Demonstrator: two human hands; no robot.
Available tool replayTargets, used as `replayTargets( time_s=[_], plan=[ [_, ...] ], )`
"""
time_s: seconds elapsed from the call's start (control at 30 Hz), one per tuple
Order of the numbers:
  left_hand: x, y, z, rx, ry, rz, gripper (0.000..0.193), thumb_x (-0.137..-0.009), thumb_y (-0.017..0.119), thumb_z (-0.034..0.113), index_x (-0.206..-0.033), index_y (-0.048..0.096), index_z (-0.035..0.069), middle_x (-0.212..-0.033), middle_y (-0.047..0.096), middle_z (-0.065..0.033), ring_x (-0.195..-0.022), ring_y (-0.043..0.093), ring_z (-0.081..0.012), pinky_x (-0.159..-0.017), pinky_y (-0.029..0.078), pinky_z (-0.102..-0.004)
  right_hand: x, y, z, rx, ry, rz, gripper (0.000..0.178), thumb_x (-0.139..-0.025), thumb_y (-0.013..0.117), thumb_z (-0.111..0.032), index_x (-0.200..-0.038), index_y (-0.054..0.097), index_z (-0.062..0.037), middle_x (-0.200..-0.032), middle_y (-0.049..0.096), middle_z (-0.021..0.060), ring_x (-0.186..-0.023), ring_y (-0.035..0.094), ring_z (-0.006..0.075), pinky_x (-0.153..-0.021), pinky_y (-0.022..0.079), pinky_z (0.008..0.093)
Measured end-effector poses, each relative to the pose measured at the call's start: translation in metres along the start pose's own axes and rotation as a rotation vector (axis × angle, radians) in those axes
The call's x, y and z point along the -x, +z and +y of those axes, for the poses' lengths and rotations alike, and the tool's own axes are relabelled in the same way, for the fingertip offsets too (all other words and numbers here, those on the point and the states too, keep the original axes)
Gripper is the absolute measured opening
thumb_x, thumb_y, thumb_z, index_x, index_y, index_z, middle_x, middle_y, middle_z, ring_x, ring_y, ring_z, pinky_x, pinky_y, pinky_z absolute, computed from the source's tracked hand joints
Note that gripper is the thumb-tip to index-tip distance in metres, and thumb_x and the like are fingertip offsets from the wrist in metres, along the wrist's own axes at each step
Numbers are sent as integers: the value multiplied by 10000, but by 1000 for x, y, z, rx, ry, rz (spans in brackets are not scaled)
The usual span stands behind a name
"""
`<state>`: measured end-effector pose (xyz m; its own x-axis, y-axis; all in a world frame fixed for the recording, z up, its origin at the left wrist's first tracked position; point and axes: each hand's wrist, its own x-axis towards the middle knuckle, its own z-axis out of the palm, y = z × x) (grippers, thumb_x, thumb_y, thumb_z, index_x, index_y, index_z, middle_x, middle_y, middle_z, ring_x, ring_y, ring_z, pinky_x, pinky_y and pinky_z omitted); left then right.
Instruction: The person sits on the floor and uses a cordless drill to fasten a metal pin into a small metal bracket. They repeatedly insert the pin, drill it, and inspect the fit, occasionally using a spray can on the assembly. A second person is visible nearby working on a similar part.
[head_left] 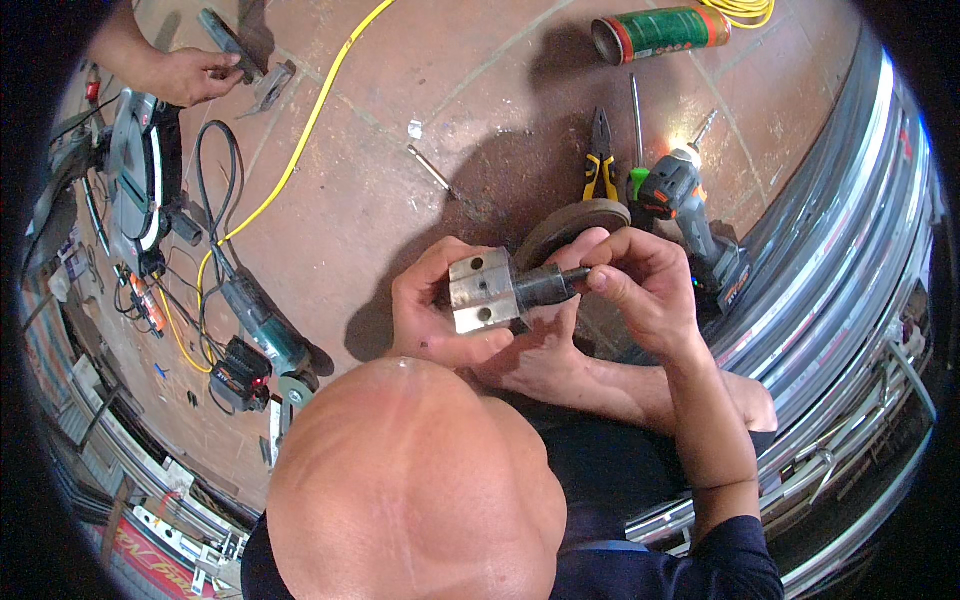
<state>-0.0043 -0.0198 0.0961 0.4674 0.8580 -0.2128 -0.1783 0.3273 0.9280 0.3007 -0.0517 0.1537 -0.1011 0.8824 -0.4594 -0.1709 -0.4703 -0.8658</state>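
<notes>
My left hand (415,300) is wrapped round a shiny metal block (499,290) with dark round holes. A dark grey cylinder (543,287) sticks out of the block's right side. At the cylinder's right end my right hand (650,295) pinches a thin dark pin (577,275) between thumb and fingertips. Just below the cylinder is a bare foot (545,355), its toes by a brown rounded sole (565,226). A bare rounded knee (400,480) fills the lower middle and hides my left forearm.
Yellow-handled pliers (600,165), a lit cordless drill (680,190) and a spray can (665,35) lie beyond my hands. Long metal profiles (820,270) line the right. An angle grinder (262,318) and yellow cord (322,105) lie left; another person's hand (190,78) is far left.
</notes>
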Motion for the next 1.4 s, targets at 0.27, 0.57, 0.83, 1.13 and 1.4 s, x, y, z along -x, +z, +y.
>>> replayTargets(
  time_s=[0.27, 0.57, 0.83, 1.13, 1.4],
  plan=[
    [6, 19, 20, -37, -226, 126, 801, -725, 1064, 86, -1422, 682, -7, -1248, 745, -61, -1198, 702, -177, -1080, 569, -382, -3, 9, 14, 49, 26, 53, 219, -1096, 817, -152, -1191, 767, 40, -1130, 836, 98, -1027, 752, 129, -953, 615, 326],
    [-10, 7, 11, -596, -80, 174, 724, -764, 1094, 204, -1352, 725, -2, -1213, 788, -74, -1128, 737, -173, -1009, 599, -361, -50, -5, -35, 1229, -127, 226, 391, -989, 876, -396, -1129, 825, -34, -1060, 827, 187, -1029, 812, 406, -907, 624, 511],
    [-69, -39, -20, 237, -55, 502, 460, -1019, 864, 113, -1425, 677, 1, -1288, 792, -107, -1084, 753, -205, -1021, 617, -403, -126, 8, -47, 1911, 485, -168, 810, -910, 735, -871, -1223, 891, -141, -1177, 881, 88, -1141, 830, 282, -1013, 570, 501],
    [-59, -64, -13, 774, -189, 129, 672, -1123, 687, 519, -1633, 572, 96, -1542, 712, -183, -1298, 697, -281, -1087, 527, -448, -122, -5, 7, 1749, 260, 58, 634, -961, 829, -592, -1238, 806, -23, -1197, 847, 204, -1125, 810, 423, -1037, 597, 538],
    [-44, -70, -26, 763, -232, 97, 737, -1133, 660, 589, -1637, 553, 63, -1508, 723, -187, -1324, 710, -321, -1107, 548, -457, -115, -2, -27, 562, 113, 328, 378, -1125, 713, -310, -1297, 614, 12, -1026, 756, 177, -933, 789, 304, -847, 647, 475]
  ],
)
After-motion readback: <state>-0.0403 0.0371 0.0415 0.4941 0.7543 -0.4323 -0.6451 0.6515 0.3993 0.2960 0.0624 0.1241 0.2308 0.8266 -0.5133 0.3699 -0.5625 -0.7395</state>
